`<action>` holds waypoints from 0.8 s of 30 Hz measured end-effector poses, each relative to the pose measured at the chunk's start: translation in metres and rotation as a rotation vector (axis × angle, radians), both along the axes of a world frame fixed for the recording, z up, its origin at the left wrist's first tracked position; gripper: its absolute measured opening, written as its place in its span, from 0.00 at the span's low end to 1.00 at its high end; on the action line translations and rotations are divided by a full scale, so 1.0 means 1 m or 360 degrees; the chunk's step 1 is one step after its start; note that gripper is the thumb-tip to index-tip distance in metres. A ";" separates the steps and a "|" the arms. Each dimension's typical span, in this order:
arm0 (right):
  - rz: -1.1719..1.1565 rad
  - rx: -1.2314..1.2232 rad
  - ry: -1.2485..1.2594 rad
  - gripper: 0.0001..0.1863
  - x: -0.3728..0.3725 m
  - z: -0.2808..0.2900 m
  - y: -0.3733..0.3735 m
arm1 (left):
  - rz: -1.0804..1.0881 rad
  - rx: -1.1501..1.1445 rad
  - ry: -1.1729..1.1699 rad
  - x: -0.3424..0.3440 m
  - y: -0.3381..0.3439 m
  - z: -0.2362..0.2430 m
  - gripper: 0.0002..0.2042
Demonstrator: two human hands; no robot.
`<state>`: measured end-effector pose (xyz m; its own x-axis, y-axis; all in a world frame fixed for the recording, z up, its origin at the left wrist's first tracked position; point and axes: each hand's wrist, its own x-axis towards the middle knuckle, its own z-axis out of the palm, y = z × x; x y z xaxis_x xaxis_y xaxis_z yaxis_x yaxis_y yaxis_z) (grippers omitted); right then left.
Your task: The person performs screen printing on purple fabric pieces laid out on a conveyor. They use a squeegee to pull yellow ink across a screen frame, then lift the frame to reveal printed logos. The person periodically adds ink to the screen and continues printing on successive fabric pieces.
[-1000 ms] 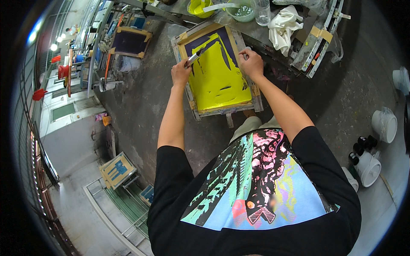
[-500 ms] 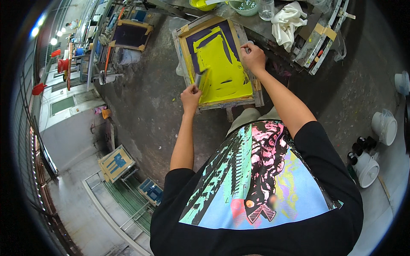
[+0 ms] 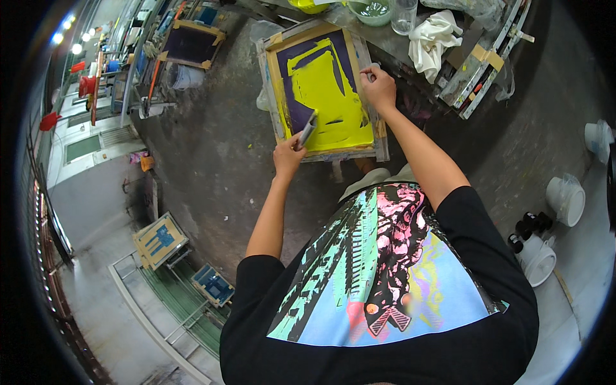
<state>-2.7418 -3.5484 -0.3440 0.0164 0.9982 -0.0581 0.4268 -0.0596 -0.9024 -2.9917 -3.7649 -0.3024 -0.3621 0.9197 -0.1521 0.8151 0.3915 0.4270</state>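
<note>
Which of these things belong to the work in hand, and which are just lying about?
In use:
- scraper, in the left hand
- frame, right hand at its edge
- yellow paint inside it

Apparently just lying about:
- white cloth
- clear cup
- white buckets

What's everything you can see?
taped screen: one, purple and tan, upper middle
ink: one spread, yellow, on screen
scraper: one, grey, at screen's lower left
tub: one, yellow, top edge
bowl: one, pale green, top edge
cup: one, clear, beside bowl
cloth: one, white, beside cup
other screens: several, dark or blue, left
containers: three, white, right
lights: several, white, upper left
shirt: one, black, printed, bottom
left hand: one, bare, holding the scraper
right hand: one, bare, at screen's right edge
</note>
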 end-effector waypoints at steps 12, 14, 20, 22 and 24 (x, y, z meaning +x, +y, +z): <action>0.0047 0.0406 -0.0107 0.09 0.010 -0.006 -0.002 | -0.0716 0.0306 0.0140 0.065 0.042 0.003 0.24; 0.0096 0.0520 -0.0111 0.10 0.022 0.008 -0.008 | -0.0890 0.0237 0.0145 0.043 0.038 0.010 0.23; 0.0274 0.0852 0.0167 0.20 0.090 0.085 0.000 | -0.0235 0.0158 -0.0135 -0.022 -0.002 0.013 0.16; -0.0055 0.1249 -0.0266 0.31 0.105 0.109 0.042 | 0.0001 0.0159 -0.0210 -0.035 -0.011 0.011 0.13; -0.0139 0.1458 -0.0268 0.46 0.114 0.127 0.090 | 0.0209 0.0161 -0.0222 -0.039 -0.014 0.008 0.12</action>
<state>-2.6278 -3.4588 -0.2173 0.0305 0.6485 0.7606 0.5837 0.6062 -0.5402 -3.0306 -3.7787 -0.2949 -0.4618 0.8790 -0.1185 0.6900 0.4400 0.5747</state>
